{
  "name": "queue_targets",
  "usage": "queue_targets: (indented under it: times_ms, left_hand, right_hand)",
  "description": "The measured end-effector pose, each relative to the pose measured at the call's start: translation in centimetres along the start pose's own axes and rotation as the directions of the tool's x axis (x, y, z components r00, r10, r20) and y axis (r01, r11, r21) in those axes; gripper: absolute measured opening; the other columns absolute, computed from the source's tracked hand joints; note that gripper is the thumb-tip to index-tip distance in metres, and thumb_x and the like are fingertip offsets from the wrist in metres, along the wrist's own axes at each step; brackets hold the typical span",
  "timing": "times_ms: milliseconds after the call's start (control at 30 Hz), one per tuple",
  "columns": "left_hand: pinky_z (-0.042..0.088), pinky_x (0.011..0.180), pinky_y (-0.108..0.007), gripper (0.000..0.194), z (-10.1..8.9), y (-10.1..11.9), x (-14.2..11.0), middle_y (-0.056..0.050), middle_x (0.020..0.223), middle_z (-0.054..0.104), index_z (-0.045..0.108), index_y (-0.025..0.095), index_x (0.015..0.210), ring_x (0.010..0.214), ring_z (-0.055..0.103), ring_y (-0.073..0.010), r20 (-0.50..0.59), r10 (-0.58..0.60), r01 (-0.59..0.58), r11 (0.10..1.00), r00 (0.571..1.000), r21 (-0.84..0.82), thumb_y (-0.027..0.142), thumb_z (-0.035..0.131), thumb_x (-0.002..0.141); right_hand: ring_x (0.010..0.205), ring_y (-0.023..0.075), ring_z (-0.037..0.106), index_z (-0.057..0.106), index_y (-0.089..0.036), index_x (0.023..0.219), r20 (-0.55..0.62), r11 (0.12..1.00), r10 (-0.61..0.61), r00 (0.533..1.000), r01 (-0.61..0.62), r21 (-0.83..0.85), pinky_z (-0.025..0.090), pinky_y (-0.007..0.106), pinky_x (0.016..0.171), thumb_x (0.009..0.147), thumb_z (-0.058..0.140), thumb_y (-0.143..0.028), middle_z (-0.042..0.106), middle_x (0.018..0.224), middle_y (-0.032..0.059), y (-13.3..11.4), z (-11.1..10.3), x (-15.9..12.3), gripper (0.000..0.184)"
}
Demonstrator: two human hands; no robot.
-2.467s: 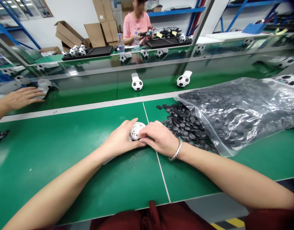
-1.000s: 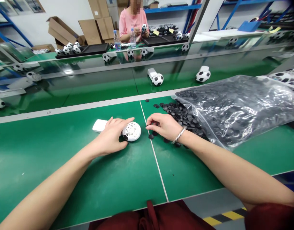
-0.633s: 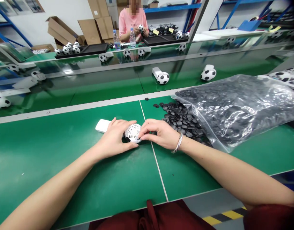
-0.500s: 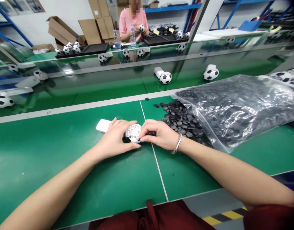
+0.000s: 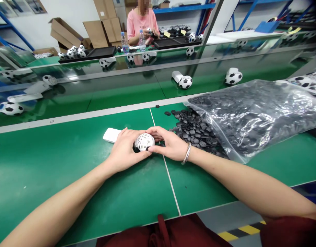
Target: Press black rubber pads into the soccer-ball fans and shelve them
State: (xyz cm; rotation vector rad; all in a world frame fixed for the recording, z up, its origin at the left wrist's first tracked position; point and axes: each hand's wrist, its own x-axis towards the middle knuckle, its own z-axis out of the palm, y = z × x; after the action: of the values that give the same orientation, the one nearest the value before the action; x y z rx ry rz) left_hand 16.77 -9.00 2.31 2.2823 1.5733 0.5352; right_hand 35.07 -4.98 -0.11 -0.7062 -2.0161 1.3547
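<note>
A white ball-shaped shell with open holes [image 5: 144,141] rests on the green table [image 5: 70,171], its white handle [image 5: 110,134] sticking out to the left. My left hand [image 5: 124,151] is wrapped round the shell from the left. My right hand [image 5: 168,144] cups it from the right, fingers curled against it; whether a black piece is between its fingertips is hidden. A heap of small black pieces [image 5: 194,128] lies just right of my right hand, spilling from a clear plastic bag [image 5: 253,113].
A conveyor belt [image 5: 108,92] behind the table carries finished black-and-white ball items [image 5: 185,81], [image 5: 233,77], [image 5: 10,108]. Across it a person in a pink shirt [image 5: 141,24] handles another ball beside black trays [image 5: 96,53], two water bottles and cardboard boxes.
My right hand went from the black pieces to the white shell and now cups it. The ball items on the belt have drifted to the right. My left hand has stayed on the shell.
</note>
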Motion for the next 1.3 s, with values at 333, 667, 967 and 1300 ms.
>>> queue_targets:
  times_ms: [333,667,967,1300]
  left_hand:
    - [0.015,0.108,-0.050,0.059,0.3,-0.5,-0.2,-0.006,0.113,0.058,0.048,0.022,0.116,0.108,0.050,-0.0249,-0.019,0.077,-0.077,0.997,0.997,0.018,0.051,0.062,0.067]
    - [0.014,0.109,-0.049,0.066,0.2,0.0,-0.4,-0.008,0.108,0.059,0.051,0.019,0.114,0.107,0.049,-0.0254,-0.036,0.044,-0.044,0.999,0.998,-0.018,0.056,0.067,0.061]
    - [0.011,0.107,-0.054,0.063,-0.8,-0.4,-0.8,-0.008,0.114,0.056,0.047,0.022,0.119,0.116,0.041,-0.0279,0.056,0.127,-0.123,0.990,0.990,-0.073,0.043,0.069,0.064]
    - [0.011,0.103,-0.062,0.064,0.0,0.9,-1.2,-0.010,0.119,0.052,0.049,0.024,0.118,0.126,0.027,-0.0348,0.024,-0.038,0.039,0.998,0.999,-0.054,0.048,0.070,0.062]
  right_hand:
    - [0.078,0.0110,0.061,0.058,-0.016,0.095,-0.185,0.796,0.167,0.968,-0.243,-0.554,0.050,0.024,0.071,0.088,0.045,-0.032,0.065,0.088,0.0027,0.4,-3.2,4.6,0.021]
    - [0.096,0.0207,0.059,0.064,-0.011,0.093,-0.216,0.325,0.244,0.945,-0.289,-0.900,0.044,0.036,0.087,0.086,0.053,-0.024,0.063,0.097,0.0117,3.1,-7.5,11.9,0.018]
    - [0.102,0.0244,0.057,0.061,-0.005,0.101,-0.155,0.259,0.185,0.970,-0.200,-0.945,0.044,0.036,0.086,0.084,0.043,-0.005,0.062,0.103,0.0193,2.6,-6.8,11.1,0.024]
    - [0.073,0.0142,0.064,0.059,-0.017,0.089,-0.168,0.898,0.091,0.982,-0.154,-0.411,0.053,0.027,0.065,0.085,0.043,-0.023,0.067,0.080,0.0032,-1.0,-3.6,3.2,0.018]
